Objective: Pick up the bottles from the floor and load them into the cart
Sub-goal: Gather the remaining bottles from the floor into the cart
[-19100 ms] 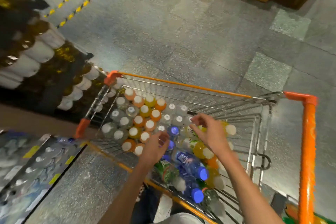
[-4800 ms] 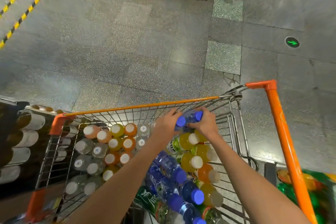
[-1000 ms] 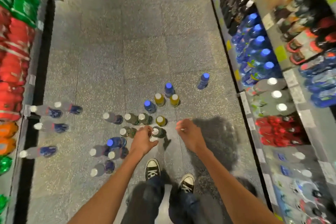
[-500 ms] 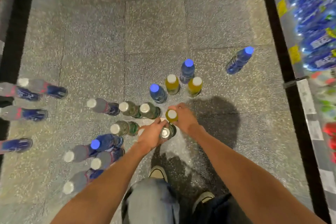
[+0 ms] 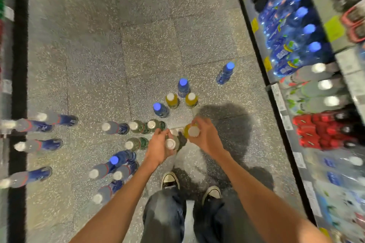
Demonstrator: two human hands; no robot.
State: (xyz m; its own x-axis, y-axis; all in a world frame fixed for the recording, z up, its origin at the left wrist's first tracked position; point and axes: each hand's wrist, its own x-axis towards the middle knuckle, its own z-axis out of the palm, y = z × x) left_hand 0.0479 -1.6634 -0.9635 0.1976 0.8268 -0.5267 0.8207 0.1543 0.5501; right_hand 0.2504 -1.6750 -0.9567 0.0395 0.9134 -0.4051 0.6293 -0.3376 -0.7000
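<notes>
Several bottles stand on the grey speckled floor ahead of my feet. My left hand (image 5: 159, 147) grips a greenish bottle with a white cap (image 5: 171, 143). My right hand (image 5: 205, 137) grips a yellow bottle with a white cap (image 5: 192, 131). Just beyond stand a blue-capped bottle (image 5: 160, 109), two yellow bottles (image 5: 171, 100) and another blue bottle (image 5: 183, 87). Green bottles (image 5: 138, 126) stand left of my left hand. Clear bottles with blue labels (image 5: 110, 167) stand further left. The cart is out of view.
A lone blue bottle (image 5: 225, 73) stands near the right-hand shelving (image 5: 280, 92), which is stocked with blue, clear and red drinks. A dark shelf base (image 5: 18, 85) runs along the left. My two shoes (image 5: 169, 180) are below the hands.
Both hands have closed round their bottles and the view has risen a little; the yellow bottle and the greenish bottle sit higher in my hands than half a second ago.
</notes>
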